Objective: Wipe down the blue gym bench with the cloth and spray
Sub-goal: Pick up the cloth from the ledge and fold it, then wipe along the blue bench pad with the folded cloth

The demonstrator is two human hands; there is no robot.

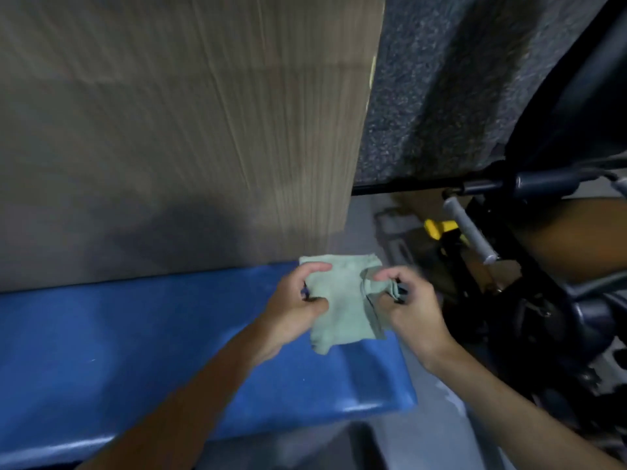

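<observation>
Both hands, the left hand [294, 310] and the right hand [412, 308], pinch the green cloth [342, 300] by its sides, above the right end of the blue bench [135, 340]. No spray bottle is visible. If the cloth stays bunched, I think it may wipe only a narrow strip, or slip down to the floor [437, 418].

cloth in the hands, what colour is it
Pale green cloth, seen in the head view.
</observation>
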